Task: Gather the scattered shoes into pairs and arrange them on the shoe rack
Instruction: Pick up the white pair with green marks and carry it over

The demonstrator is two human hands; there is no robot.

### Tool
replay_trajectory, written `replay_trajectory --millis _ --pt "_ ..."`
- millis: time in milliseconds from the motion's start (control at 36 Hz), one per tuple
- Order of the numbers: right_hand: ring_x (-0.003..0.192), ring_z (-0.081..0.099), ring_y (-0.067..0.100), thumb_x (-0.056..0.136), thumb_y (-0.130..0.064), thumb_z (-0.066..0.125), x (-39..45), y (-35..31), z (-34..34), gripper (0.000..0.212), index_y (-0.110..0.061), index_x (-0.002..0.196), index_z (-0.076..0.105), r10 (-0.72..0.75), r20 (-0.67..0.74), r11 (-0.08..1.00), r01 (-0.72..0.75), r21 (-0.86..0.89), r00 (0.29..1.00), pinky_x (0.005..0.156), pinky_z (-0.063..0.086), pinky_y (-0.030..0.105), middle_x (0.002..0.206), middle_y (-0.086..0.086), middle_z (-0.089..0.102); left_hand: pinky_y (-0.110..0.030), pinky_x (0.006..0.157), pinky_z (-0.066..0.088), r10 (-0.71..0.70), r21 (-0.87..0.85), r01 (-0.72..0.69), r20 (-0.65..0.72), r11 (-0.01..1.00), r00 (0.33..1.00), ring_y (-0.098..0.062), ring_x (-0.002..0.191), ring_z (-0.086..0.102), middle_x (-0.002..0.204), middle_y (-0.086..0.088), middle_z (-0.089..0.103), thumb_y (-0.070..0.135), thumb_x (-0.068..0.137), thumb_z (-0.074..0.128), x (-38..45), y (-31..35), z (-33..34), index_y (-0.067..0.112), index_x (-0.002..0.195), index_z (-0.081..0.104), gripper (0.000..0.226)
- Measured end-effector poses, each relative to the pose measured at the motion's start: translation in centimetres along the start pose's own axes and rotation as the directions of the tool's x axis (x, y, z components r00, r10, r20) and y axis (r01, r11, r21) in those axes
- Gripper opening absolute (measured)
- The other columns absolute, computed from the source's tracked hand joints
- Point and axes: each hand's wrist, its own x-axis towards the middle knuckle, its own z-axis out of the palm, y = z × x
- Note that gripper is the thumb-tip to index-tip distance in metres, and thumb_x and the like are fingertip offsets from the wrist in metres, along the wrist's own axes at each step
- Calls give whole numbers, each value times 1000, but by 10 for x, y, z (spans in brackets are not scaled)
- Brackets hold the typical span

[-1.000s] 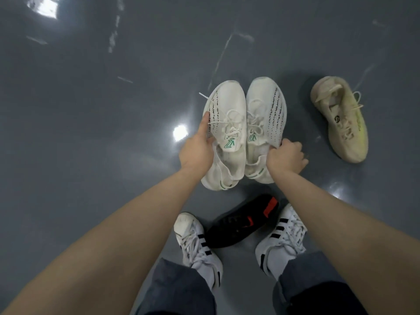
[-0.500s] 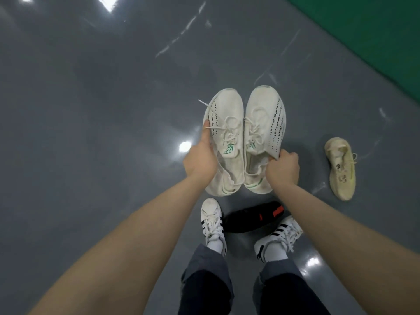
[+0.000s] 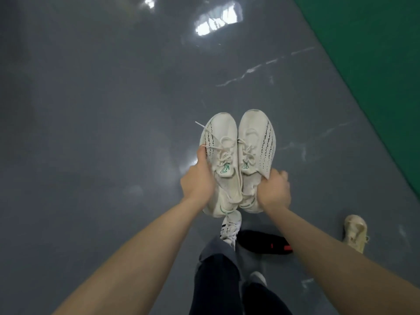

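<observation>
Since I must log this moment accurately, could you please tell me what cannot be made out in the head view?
- Shoe rack: nowhere in view, so its place is unknown.
- Black shoe: its right end is hidden behind the right forearm.
- Beige shoe: small and blurred; details unreadable.
- Right hand: its fingers are tucked under the right white sneaker, so the exact grip is hidden.
- Left hand: likewise hides its grip on the left white sneaker.

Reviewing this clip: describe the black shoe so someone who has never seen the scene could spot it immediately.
Start at the grey floor and look low, just right of the person's dark trouser legs. The black shoe lies there on its own, partly hidden by the right forearm. It is the only dark shoe in view, with red-orange accents, unlike the pale ones around it.
</observation>
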Motion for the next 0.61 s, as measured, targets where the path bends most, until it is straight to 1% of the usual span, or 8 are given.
replay_trajectory --millis 56,111,167,333,417,500,583,611 --pt "103 51 36 91 -14 38 -26 -16 -2 28 -2 109 56 -122 37 992 123 -16 992 83 43 40 115 15 45 -32 71 33 -50 -39 47 -75 998 996 -33 89 54 99 -12 60 19 98 31 -24 -22 -19 32 148 15 53" --pt "102 51 36 91 -14 38 -36 -22 -3 26 -2 108 56 -174 39 984 175 -31 984 81 42 39 115 15 46 -33 72 33 -84 -45 79 -112 996 990 -35 98 56 105 -15 62 19 99 31 -34 -32 -22 33 148 16 54" --pt "102 52 36 91 -13 39 -61 -29 -4 25 -2 107 56 -245 51 967 248 -63 968 80 42 39 115 16 46 -34 72 35 -142 -66 133 -163 989 976 -35 99 57 107 -16 63 18 99 31 -60 -48 -30 33 148 18 53" --pt "103 52 35 91 -13 40 -132 -37 -2 26 -3 110 55 -401 103 902 412 -129 910 81 43 39 116 16 46 -36 73 39 -241 -137 211 -257 968 936 -36 99 59 106 -18 63 20 99 32 -136 -97 -45 30 148 16 52" --pt "102 52 35 91 -12 40 -183 -39 1 26 -3 110 55 -499 172 836 524 -165 849 77 43 37 116 16 46 -36 72 38 -299 -187 253 -294 949 908 -37 98 59 106 -18 64 19 99 32 -189 -133 -55 26 148 16 52" --pt "100 52 35 91 -12 39 -234 -46 11 25 -3 109 55 -576 244 758 622 -196 780 73 39 35 114 15 46 -36 70 36 -390 -244 322 -325 915 861 -35 97 59 107 -17 63 18 99 34 -238 -171 -65 23 148 17 52" --pt "97 54 35 92 -13 38 -286 -57 29 25 -4 107 56 -625 314 685 695 -220 715 75 42 37 112 14 47 -35 69 36 -502 -319 406 -333 856 798 -35 97 60 105 -16 64 18 99 33 -285 -214 -76 23 146 20 49" --pt "97 54 35 92 -13 37 -295 -60 32 26 -4 107 56 -625 328 676 702 -227 708 76 43 37 112 14 48 -35 69 36 -520 -339 415 -331 844 788 -35 96 60 104 -16 64 19 99 33 -293 -221 -77 23 145 21 47"
